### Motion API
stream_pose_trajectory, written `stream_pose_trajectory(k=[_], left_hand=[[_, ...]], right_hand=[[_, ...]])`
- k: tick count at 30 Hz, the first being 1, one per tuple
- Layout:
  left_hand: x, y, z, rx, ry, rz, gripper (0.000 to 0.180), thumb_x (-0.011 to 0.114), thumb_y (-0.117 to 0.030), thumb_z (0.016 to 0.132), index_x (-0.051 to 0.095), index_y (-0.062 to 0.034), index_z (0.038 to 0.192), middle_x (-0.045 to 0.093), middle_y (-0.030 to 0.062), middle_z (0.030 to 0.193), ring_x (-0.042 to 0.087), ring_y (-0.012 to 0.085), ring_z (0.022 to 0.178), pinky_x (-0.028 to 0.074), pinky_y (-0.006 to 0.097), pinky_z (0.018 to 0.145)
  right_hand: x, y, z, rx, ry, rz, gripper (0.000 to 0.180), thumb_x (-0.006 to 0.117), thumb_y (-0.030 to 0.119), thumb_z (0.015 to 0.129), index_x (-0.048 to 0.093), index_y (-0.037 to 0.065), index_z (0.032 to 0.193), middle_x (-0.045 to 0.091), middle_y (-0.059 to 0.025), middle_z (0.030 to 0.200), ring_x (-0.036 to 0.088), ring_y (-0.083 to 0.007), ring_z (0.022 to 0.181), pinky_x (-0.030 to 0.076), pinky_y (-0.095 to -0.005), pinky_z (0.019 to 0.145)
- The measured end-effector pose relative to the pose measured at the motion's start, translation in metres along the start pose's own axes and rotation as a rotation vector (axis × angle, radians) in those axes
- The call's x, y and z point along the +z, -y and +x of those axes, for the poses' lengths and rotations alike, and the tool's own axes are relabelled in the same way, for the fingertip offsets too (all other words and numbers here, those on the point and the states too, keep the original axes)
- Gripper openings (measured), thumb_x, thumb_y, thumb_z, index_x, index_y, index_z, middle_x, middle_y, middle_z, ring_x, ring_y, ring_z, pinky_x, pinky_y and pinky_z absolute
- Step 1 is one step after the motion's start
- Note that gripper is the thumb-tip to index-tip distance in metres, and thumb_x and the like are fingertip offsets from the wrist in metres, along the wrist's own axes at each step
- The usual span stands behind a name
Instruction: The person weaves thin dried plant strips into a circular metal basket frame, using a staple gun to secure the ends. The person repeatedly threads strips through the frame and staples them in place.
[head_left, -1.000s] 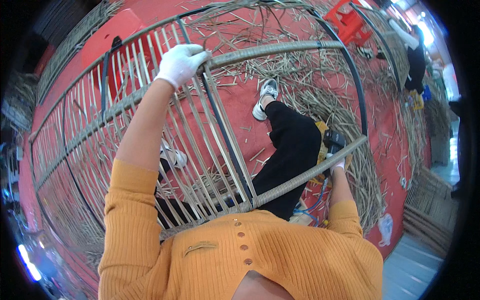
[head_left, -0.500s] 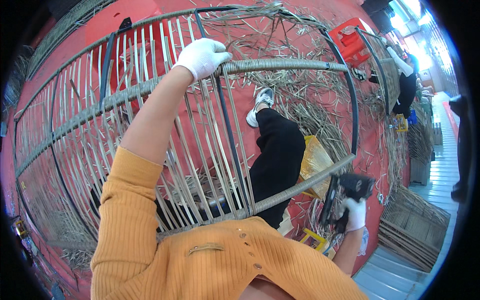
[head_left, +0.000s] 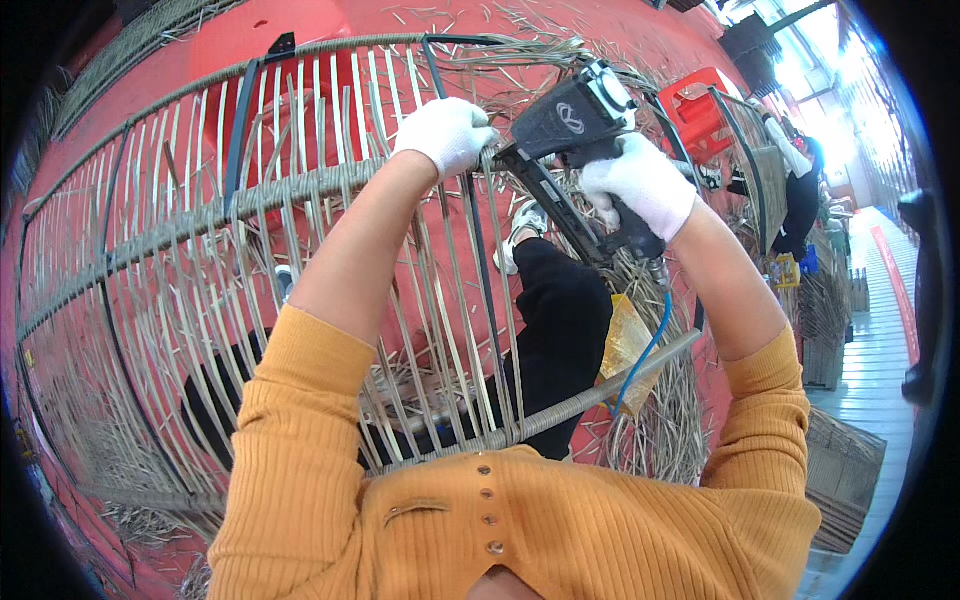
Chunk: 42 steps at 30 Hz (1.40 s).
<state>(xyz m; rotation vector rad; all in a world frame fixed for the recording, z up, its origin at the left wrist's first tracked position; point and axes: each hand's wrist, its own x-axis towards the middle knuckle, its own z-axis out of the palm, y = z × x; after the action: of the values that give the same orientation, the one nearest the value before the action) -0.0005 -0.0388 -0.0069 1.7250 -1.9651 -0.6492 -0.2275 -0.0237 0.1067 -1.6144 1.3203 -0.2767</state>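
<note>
My left hand (head_left: pixel 447 137), in a white knit glove, is closed over the wicker-wrapped middle rail (head_left: pixel 290 188) of a large frame, at a spot where a dark metal crossbar meets it. My gloved right hand (head_left: pixel 640 187) grips the handle of a black pneumatic staple gun (head_left: pixel 570 118). The gun's nose is right beside my left fingertips at the rail; whether it touches is hard to tell. From the handle's end hangs a blue air hose (head_left: pixel 650 345). Many pale wicker strips (head_left: pixel 440 290) run across the frame between its rails.
Loose wicker strips (head_left: pixel 665 400) lie heaped on the red floor around my foot. A yellow box-like stool (head_left: pixel 630 350) stands by my leg, and a red plastic stool (head_left: pixel 693 110) farther off. Another person (head_left: pixel 800 185) is at the right beside an upright woven panel.
My right hand has raised the staple gun from low at the right up to the middle rail, next to my left hand. The left hand has shifted slightly right in view.
</note>
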Motion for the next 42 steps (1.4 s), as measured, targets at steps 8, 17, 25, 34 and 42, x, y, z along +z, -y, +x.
stream_pose_trajectory(k=[8, 17, 25, 34, 42], left_hand=[[0.008, 0.008, 0.002, 0.020, -0.070, -0.061, 0.029, 0.063, -0.036, 0.091, 0.076, -0.0106, 0.097, 0.072, 0.0160, 0.086, 0.069, 0.0362, 0.084, 0.054, 0.043, 0.078], [0.007, 0.006, 0.003, -0.028, -0.024, 0.005, 0.030, 0.059, -0.038, 0.094, 0.075, -0.0131, 0.097, 0.073, 0.0150, 0.099, 0.068, 0.0361, 0.098, 0.053, 0.046, 0.087], [0.011, 0.017, 0.003, 0.063, -0.144, -0.104, 0.035, 0.063, -0.040, 0.092, 0.074, -0.0092, 0.105, 0.072, 0.0178, 0.103, 0.068, 0.0378, 0.098, 0.052, 0.044, 0.086], [-0.011, 0.050, -0.075, 0.227, -0.514, -0.207, 0.022, 0.063, -0.011, 0.097, 0.071, 0.0002, 0.113, 0.072, 0.0106, 0.109, 0.066, 0.0179, 0.104, 0.050, 0.030, 0.093], [-0.107, 0.158, -0.419, -0.792, -1.152, 0.511, 0.035, 0.066, -0.023, 0.095, 0.069, 0.0017, 0.120, 0.070, 0.0170, 0.121, 0.066, 0.0279, 0.113, 0.047, 0.037, 0.101]], right_hand=[[-0.002, 0.021, 0.004, 0.069, 0.039, -0.084, 0.020, 0.063, 0.012, 0.076, 0.056, 0.001, 0.060, 0.052, -0.0049, 0.051, 0.051, -0.0152, 0.042, 0.043, -0.0303, 0.044], [0.009, 0.005, -0.011, 0.071, 0.015, 0.018, 0.018, 0.063, 0.013, 0.079, 0.058, 0.001, 0.066, 0.055, -0.0065, 0.054, 0.055, -0.0158, 0.045, 0.046, -0.0311, 0.046], [-0.051, -0.104, -0.268, 0.209, -0.521, 0.444, 0.004, 0.062, 0.001, 0.079, 0.062, -0.001, 0.083, 0.056, -0.0041, 0.058, 0.054, -0.0129, 0.048, 0.043, -0.0278, 0.046], [-0.033, -0.400, -0.322, 0.522, -0.826, 0.234, 0.030, 0.062, 0.006, 0.077, 0.059, 0.003, 0.107, 0.059, -0.0060, 0.077, 0.057, -0.0158, 0.069, 0.049, -0.0340, 0.063], [0.008, -0.519, -0.214, 0.556, -0.973, -0.416, 0.074, 0.068, 0.016, 0.086, 0.037, -0.002, 0.151, 0.063, -0.0254, 0.118, 0.063, -0.0379, 0.110, 0.048, -0.0443, 0.096]])
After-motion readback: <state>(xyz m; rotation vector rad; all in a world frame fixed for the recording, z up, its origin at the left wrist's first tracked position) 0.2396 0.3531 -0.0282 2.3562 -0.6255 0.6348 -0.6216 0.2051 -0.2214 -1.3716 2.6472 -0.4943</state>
